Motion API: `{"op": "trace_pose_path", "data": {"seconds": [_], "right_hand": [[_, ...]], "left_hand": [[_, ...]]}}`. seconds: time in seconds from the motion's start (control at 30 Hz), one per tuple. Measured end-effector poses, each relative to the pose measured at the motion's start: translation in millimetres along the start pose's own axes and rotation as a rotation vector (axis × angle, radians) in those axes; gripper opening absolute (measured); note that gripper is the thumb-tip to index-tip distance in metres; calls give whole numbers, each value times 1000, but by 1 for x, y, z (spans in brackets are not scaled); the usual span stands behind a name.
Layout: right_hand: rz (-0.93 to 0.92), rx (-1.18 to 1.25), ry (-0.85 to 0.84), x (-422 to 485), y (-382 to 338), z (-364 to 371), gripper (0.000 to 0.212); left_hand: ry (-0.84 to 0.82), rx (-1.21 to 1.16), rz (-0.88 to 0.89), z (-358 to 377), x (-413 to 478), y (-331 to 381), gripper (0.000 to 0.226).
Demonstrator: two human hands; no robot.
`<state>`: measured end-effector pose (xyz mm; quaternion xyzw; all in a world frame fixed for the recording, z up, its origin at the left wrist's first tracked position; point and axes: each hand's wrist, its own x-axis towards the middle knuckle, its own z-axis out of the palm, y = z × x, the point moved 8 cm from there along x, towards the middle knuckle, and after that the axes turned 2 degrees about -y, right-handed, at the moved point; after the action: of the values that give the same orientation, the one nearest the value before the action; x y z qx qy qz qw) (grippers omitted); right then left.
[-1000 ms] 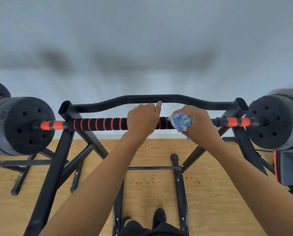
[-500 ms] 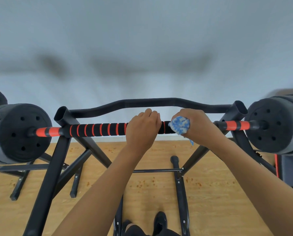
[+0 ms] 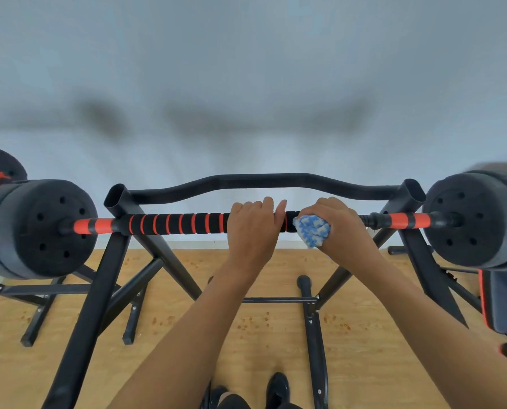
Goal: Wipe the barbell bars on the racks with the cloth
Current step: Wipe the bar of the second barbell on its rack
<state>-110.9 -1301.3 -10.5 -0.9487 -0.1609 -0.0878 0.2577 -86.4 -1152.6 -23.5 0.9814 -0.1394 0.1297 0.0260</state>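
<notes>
Both hands curled over barbell bar

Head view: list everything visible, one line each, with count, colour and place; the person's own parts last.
Foam-gripped barbell bar: one, black with orange rings, across the rack.
Round weight plates: stacks at both bar ends, black.
Steel rack: one, black, on wooden floor.
Padded bench: one, dark with red trim, right edge.
Fluffy cloth: one, blue-white, against the bar.
Shoes: two, black, bottom centre.
Left hand: grip around the bar.
Right hand: grip on the cloth.
</notes>
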Motion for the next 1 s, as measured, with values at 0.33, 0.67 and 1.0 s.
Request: {"op": "trace_pose_path", "data": {"seconds": [0.33,0.67,1.0], "right_hand": [[-5,17,49,0,1,5,32],[-112,-62,-12,-12,-5,6,32],[26,-9,62,-11,-4,4,33]], "left_hand": [[-406,-5,6,23,35,-11,24],[103,-118,50,-4,8,-1,16],[72,-47,134,5,5,4,14]]}}
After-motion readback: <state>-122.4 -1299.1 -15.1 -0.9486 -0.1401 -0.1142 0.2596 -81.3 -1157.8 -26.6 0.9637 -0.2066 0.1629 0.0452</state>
